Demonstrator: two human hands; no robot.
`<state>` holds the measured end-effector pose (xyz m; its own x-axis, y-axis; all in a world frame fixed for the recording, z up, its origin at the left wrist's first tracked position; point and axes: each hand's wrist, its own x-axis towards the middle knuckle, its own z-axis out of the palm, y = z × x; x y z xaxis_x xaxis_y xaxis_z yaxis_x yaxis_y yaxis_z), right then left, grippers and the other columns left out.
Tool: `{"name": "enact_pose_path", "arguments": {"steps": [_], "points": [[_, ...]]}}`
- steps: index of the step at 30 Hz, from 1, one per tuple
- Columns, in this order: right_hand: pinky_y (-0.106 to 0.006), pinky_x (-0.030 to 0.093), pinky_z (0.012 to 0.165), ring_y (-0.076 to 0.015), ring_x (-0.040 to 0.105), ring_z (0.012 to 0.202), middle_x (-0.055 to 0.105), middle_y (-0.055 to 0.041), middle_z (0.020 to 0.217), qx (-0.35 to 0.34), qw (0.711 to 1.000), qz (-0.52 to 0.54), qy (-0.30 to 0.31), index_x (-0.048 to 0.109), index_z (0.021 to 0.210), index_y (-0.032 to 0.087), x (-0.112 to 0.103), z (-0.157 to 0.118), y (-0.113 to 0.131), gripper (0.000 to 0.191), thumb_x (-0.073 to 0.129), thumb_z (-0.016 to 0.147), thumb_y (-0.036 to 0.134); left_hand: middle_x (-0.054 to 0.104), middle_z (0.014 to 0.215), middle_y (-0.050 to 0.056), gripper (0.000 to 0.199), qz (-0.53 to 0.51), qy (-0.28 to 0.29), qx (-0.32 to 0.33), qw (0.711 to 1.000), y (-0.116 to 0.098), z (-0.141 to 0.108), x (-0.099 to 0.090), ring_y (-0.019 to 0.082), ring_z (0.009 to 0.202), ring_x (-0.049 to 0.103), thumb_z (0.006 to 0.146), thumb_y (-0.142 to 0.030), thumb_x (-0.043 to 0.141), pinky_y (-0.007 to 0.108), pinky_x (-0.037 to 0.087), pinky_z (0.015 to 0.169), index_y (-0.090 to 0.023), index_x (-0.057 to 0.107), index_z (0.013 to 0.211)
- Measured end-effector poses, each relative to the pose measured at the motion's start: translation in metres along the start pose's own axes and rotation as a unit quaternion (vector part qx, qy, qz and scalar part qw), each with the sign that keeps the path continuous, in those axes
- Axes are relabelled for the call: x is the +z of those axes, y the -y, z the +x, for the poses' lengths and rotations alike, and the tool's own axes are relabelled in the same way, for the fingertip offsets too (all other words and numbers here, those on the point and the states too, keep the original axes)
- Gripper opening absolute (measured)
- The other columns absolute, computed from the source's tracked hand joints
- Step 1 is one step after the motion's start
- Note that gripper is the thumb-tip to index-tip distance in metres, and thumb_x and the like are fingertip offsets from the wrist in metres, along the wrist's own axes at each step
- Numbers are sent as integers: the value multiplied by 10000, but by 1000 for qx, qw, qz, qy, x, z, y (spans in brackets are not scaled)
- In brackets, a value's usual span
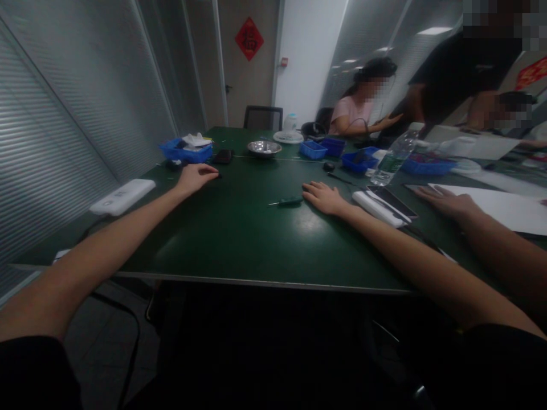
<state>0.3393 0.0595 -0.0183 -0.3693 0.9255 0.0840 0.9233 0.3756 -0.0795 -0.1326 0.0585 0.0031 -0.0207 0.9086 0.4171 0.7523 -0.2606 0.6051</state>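
My left hand point(195, 179) is over the far left part of the green table point(239, 245). Its thumb and fingers pinch a small dark object point(219, 176), too blurred to name. Flat on the table to the right lies my right hand point(323, 197), fingers stretched out and holding nothing. Just left of its fingertips rests a screwdriver point(290, 202) with a dark green handle, its thin metal shaft pointing left. Beyond my left hand are a black flat case point(223, 156) and a blue basket point(186, 150) with white tissue in it.
A metal bowl point(264, 149) stands at the back, with blue baskets point(313, 150) beside it. Near my right forearm are a white power bank point(380, 208), a phone point(391, 201) and a water bottle point(397, 156). Another person's hand point(448, 202) rests on white paper. A white box point(123, 196) lies left.
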Motion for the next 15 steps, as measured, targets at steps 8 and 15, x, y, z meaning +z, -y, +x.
{"name": "enact_pose_path", "arguments": {"steps": [8, 15], "points": [[-448, 446, 1107, -291, 593, 1269, 658, -134, 1365, -137, 978, 93, -127, 623, 1402, 187, -14, -18, 23, 566, 312, 1066, 520, 727, 1130, 91, 310, -111, 186, 219, 951, -95, -51, 40, 214, 942, 654, 941, -417, 695, 336, 499, 792, -204, 773, 1153], [-465, 487, 1027, -296, 629, 1171, 682, -103, 1291, -272, 950, 136, -73, 690, 1299, 246, -16, -21, 41, 469, 549, 982, 561, 706, 1040, 74, 265, -110, 263, 258, 923, -95, -61, 51, 185, 846, 619, 948, -382, 697, 311, 467, 719, -202, 754, 1134]]}}
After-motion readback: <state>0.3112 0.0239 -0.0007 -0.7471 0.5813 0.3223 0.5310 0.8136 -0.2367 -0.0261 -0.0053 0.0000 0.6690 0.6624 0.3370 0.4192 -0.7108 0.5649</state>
